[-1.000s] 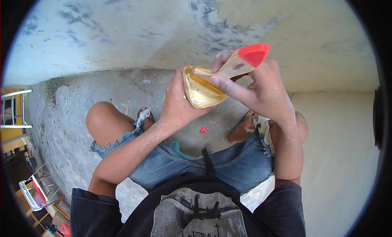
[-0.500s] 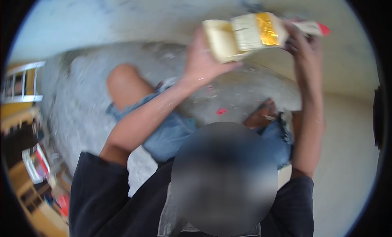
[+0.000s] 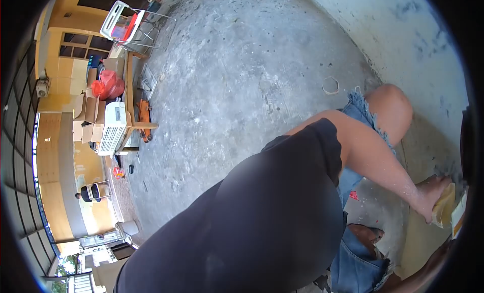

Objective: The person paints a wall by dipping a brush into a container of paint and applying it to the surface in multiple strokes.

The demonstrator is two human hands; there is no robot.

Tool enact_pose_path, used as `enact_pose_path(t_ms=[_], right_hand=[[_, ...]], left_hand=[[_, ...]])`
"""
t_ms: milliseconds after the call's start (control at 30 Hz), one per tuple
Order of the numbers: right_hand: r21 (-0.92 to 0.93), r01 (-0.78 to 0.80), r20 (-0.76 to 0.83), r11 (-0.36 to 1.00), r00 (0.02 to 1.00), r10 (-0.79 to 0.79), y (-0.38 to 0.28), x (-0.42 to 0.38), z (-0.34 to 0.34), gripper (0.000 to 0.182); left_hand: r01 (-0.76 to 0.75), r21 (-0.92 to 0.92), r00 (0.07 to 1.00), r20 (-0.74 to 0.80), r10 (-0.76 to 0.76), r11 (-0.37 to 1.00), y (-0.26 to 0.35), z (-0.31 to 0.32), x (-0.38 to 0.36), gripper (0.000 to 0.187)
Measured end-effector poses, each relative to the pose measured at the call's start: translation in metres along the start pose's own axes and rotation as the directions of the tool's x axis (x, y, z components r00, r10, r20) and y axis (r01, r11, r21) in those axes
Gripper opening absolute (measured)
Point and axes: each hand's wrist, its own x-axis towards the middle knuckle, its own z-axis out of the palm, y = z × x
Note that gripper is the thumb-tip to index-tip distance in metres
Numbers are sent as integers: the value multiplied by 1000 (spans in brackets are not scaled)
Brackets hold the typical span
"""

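At the view's right edge, the left hand (image 3: 432,196) grasps a pale yellow carton (image 3: 443,209); whether the right hand (image 3: 445,249), largely cut off, grips it I cannot tell. Across the grey floor (image 3: 227,76), a wooden surface (image 3: 129,89) carries cardboard boxes (image 3: 91,113).

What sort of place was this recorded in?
Probably a covered patio or carport at a home: there is a broad concrete floor, a roof of panels between dark bars, and a wooden table with cardboard boxes.
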Motion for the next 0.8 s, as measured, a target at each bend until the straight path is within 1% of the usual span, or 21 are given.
enact_pose_path(t_ms=[33,67,100,133,167,200,233,267,300,333,367,400,433,467,500,533,600,633,667,733,800], right_hand=[[33,-13,-28,999,1000,14,16,7,-5,33],[537,-189,194,822,976,98,28,4,-5,36],[805,-441,404,396,898,176,32,-3,-2,40],[811,-583,584,-52,798,147,44,1,-9,40],[629,-665,729,-402,684,10,59,10,-23,41],[426,-688,808,-588,581,-95,76,22,-41,42],[269,-701,844,-661,502,-188,99,36,-59,43],[6,-544,862,-839,428,-271,101,43,-69,38],[-275,-253,869,-928,349,-352,104,50,-78,33],[-455,50,864,-889,265,-427,107,56,-86,28],[-530,216,846,-820,208,-492,139,86,-97,19],[-537,249,836,-806,286,-469,144,89,-101,13],[-555,265,824,-788,306,-477,152,98,-105,11],[-571,282,813,-771,325,-483,157,101,-108,12],[-591,258,799,-764,316,-512,153,103,-114,13],[-605,239,789,-759,307,-532,159,107,-116,13],[-614,242,777,-751,351,-522,153,102,-118,14],[-631,270,767,-728,360,-531,151,100,-118,13],[-617,280,780,-736,344,-522,152,98,-117,13],[-656,292,749,-697,364,-553,154,96,-119,12],[-667,334,744,-666,331,-580,150,93,-120,11]], left_hand=[[18,-30,1000,-2,-18,999,-7,-4,-3,131],[-23,49,999,-43,25,999,-11,1,-7,128],[-68,120,994,-75,77,990,-18,11,-6,125],[-57,109,985,-153,73,992,-19,16,-15,121],[-62,79,972,-220,78,995,-13,16,-26,117],[-88,13,983,-164,89,996,0,-5,-35,108],[-114,93,972,-195,130,989,19,-21,-46,100],[-128,5,980,-156,127,992,24,-30,-48,95],[-119,10,988,-102,119,993,31,-40,-48,92],[-128,-31,988,-94,125,991,37,-45,-48,92],[-95,3,992,-88,95,995,40,-48,-49,92],[-54,55,994,-94,59,997,41,-51,-50,92],[-86,51,993,-76,90,995,47,-55,-49,92],[-60,54,994,-85,64,997,50,-59,-49,92],[-25,57,995,-92,30,998,42,-55,-48,92],[-52,57,995,-76,56,997,43,-58,-47,92],[-36,50,995,-96,41,998,45,-60,-44,90],[-8,78,996,-93,16,997,48,-61,-44,87],[-27,78,996,-80,34,997,49,-62,-42,87],[-12,89,998,-66,17,996,51,-63,-39,90],[-45,80,997,-52,49,996,50,-64,-37,90]])
